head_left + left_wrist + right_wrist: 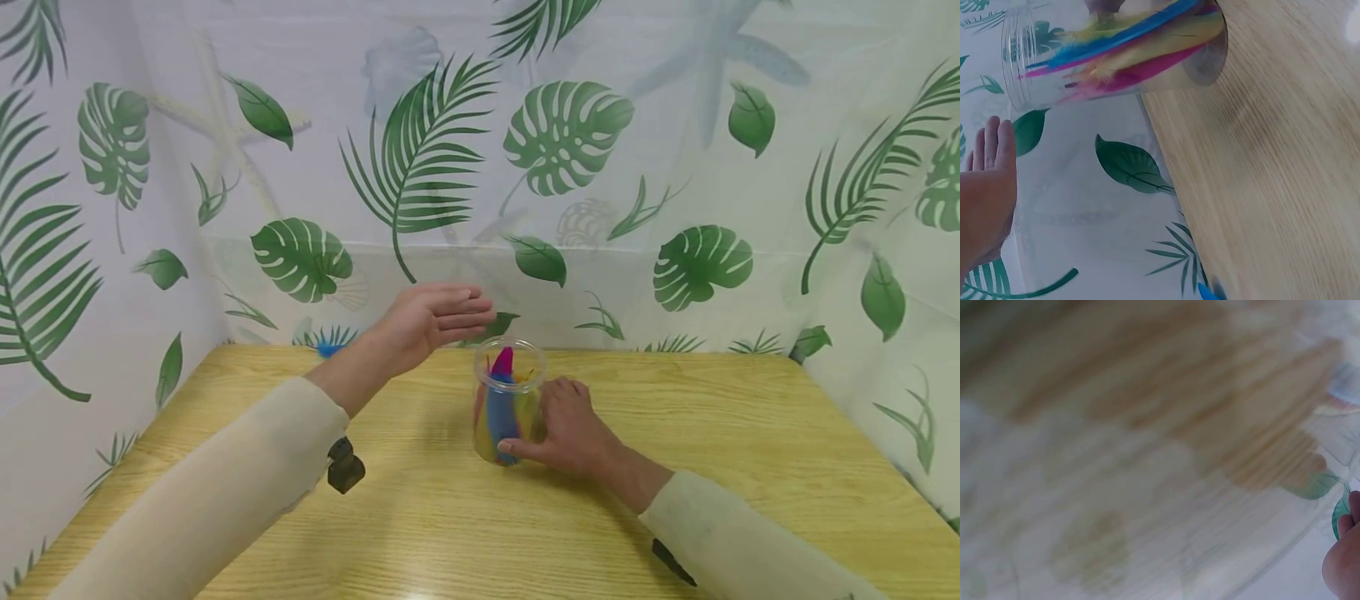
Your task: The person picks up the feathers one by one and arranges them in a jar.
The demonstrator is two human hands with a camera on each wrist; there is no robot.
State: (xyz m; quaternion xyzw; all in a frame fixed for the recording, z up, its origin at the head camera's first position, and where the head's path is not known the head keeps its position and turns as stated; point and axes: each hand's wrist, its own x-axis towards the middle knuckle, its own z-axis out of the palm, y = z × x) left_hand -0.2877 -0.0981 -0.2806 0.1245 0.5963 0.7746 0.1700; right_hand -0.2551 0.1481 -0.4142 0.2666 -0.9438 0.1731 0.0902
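Note:
A clear plastic jar (481, 437) stands upright on the table, holding several feathers. Among them I make out a blue feather (501, 412), a magenta feather (505, 361) and yellow ones. My right hand (573, 429) grips the jar from its right side, thumb across the front and fingers round the far side. Apart from the jar, my left hand (423, 325) hovers above and left of the rim with its fingers straight and together, holding nothing. The left wrist view shows the jar wall (1113, 90) beyond the straight fingers of that hand (988, 194).
A blue feather-like piece (327, 348) lies at the back left of the wooden table (420, 517), partly behind my left forearm. White curtains (465, 208) printed with green leaves enclose the back and both sides. Much of the right wrist view is blurred.

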